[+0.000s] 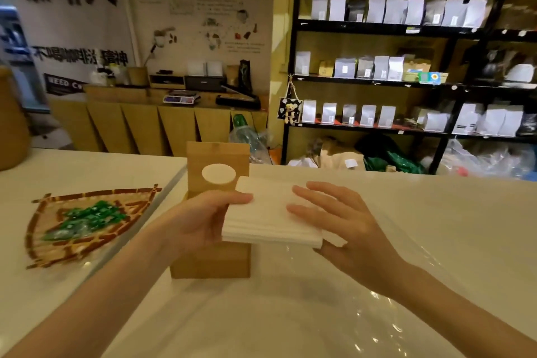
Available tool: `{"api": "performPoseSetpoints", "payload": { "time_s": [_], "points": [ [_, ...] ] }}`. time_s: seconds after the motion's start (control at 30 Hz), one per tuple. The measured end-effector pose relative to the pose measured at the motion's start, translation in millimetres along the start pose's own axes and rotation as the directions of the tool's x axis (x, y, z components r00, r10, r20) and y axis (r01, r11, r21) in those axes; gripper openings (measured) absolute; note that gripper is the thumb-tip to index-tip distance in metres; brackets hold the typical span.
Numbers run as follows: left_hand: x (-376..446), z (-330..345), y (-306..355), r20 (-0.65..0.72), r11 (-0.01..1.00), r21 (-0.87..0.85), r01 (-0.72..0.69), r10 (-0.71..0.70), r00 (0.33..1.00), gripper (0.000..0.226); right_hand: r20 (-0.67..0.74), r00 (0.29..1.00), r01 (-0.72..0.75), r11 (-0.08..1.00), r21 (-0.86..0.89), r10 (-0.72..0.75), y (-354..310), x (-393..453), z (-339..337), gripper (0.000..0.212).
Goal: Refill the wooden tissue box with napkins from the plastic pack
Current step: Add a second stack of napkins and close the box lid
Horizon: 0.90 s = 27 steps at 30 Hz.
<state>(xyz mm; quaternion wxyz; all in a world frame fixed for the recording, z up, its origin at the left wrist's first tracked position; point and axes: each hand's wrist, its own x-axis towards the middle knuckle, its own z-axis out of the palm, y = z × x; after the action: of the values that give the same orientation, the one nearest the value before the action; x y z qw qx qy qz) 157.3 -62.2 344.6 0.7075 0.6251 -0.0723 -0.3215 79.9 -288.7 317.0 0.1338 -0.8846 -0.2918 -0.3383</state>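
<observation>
A stack of white napkins [268, 215] is held flat just above the wooden tissue box [213, 261], whose hinged lid [218, 160] with an oval hole stands upright behind it. My left hand [203, 218] grips the stack's left edge, thumb on top. At the right edge, my right hand [340, 224] supports the stack, with its fingers spread flat on top and the thumb under the corner. The clear plastic pack [377, 314] lies crumpled on the table in front of me and to the right.
A woven fan-shaped basket [84, 224] with green-wrapped sweets lies on the white table [436, 212] to the left. Behind the table stand a wooden counter [174, 122] and black shelves [377, 78] of pouches.
</observation>
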Motion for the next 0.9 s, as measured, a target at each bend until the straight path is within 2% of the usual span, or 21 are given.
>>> {"api": "performPoseSetpoints", "payload": {
  "time_s": [0.07,0.17,0.2,0.27,0.33,0.37,0.4,0.47,0.57,0.63,0.77,0.9],
  "points": [
    [-1,-12,2,-0.036,0.999,-0.011,-0.036,0.036,0.999,0.039,0.038,0.98,-0.2,0.951,0.237,0.197,2,8,8,0.066],
    [-3,-29,9,-0.074,0.996,-0.069,-0.054,0.049,0.996,0.045,0.122,0.861,-0.471,0.687,0.553,0.493,6,20,22,0.069],
    [-4,-33,10,-0.081,0.995,-0.076,-0.06,0.054,0.995,0.047,0.181,0.814,-0.522,0.556,0.647,0.553,8,25,27,0.061],
    [-5,-42,12,-0.083,0.996,-0.067,-0.067,0.061,0.995,0.048,0.401,0.72,-0.578,0.171,0.798,0.567,8,38,35,0.038],
    [-4,-50,12,-0.068,0.996,-0.057,-0.062,0.058,0.996,0.046,0.631,0.619,-0.598,-0.24,0.765,0.468,3,53,41,0.031],
    [-4,-53,13,-0.063,0.997,-0.048,-0.057,0.054,0.997,0.044,0.705,0.571,-0.601,-0.37,0.708,0.421,2,60,44,0.037],
    [-3,-56,13,-0.063,0.998,-0.036,-0.051,0.049,0.997,0.044,0.744,0.544,-0.612,-0.424,0.668,0.387,2,66,47,0.043],
    [-2,-64,15,-0.086,0.999,-0.005,-0.043,0.042,0.995,0.044,0.758,0.541,-0.654,-0.385,0.651,0.363,4,77,53,0.043],
    [0,-76,18,-0.162,0.997,0.076,-0.019,0.031,0.986,0.051,0.726,0.573,-0.719,-0.193,0.668,0.381,5,89,63,0.023],
    [1,-84,20,-0.228,0.987,0.156,0.023,0.013,0.974,0.051,0.726,0.563,-0.756,-0.109,0.645,0.394,6,93,69,0.023],
    [3,-93,23,-0.324,0.919,0.378,0.112,0.018,0.946,0.021,0.761,0.527,-0.805,-0.063,0.589,0.379,11,96,75,0.024],
    [8,-90,24,-0.377,0.83,0.528,0.181,0.037,0.925,0.016,0.757,0.492,-0.829,-0.037,0.559,0.43,16,100,73,0.016]
  ]
}}
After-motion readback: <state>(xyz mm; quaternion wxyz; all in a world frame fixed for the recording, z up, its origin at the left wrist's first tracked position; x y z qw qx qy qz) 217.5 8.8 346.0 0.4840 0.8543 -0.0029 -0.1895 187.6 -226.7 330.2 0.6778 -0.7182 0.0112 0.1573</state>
